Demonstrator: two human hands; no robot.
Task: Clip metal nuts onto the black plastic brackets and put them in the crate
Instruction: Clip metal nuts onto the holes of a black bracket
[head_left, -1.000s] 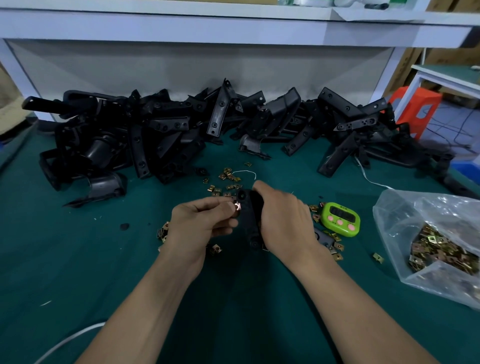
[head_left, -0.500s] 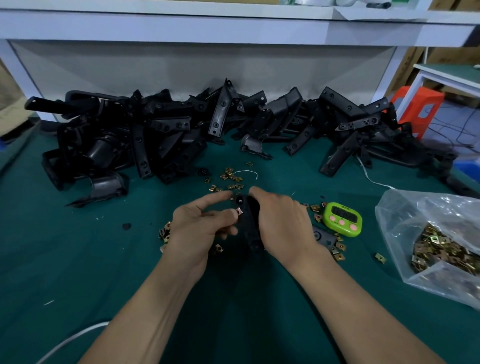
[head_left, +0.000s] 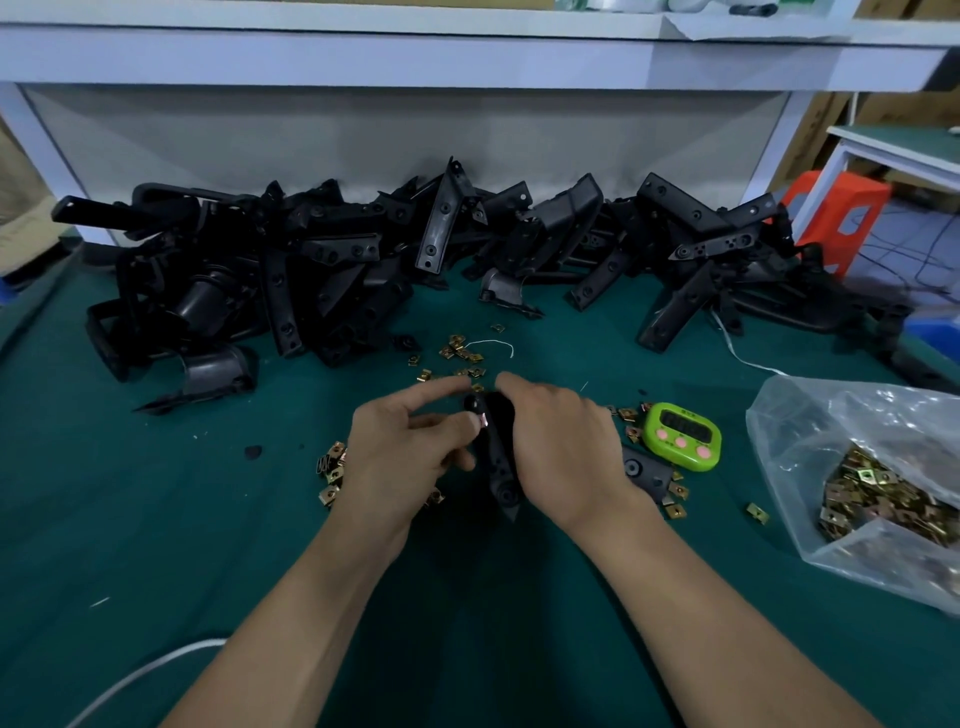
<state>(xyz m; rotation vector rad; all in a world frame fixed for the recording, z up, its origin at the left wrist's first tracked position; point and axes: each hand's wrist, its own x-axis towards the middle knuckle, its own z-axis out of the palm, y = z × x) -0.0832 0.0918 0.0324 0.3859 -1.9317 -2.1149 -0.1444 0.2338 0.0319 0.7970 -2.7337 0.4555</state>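
Pinching a small metal nut (head_left: 484, 422) at the thumb tip of the left hand (head_left: 410, 452), pressed against the far end of a black bracket (head_left: 500, 462). Index finger stretched straight out toward the far right, other fingers curled in. Wrapped round that bracket from the right, the fingers of the right hand (head_left: 561, 447), curled close, tips hidden behind it. Bracket running near to far, near tip poking out between the two wrists; lifted or resting on the green table mat (head_left: 156, 519), cannot tell.

Just beyond the hands, loose brass-coloured nuts (head_left: 462, 353), with more scattered left and right. Partly under the right hand, a second bracket (head_left: 647, 473) flat on the mat. Right of that, a green timer (head_left: 683, 436), then a clear bag of nuts (head_left: 883, 493). Along the far side, a long heap of black brackets (head_left: 337, 270). Near left, a white cord (head_left: 140, 675).
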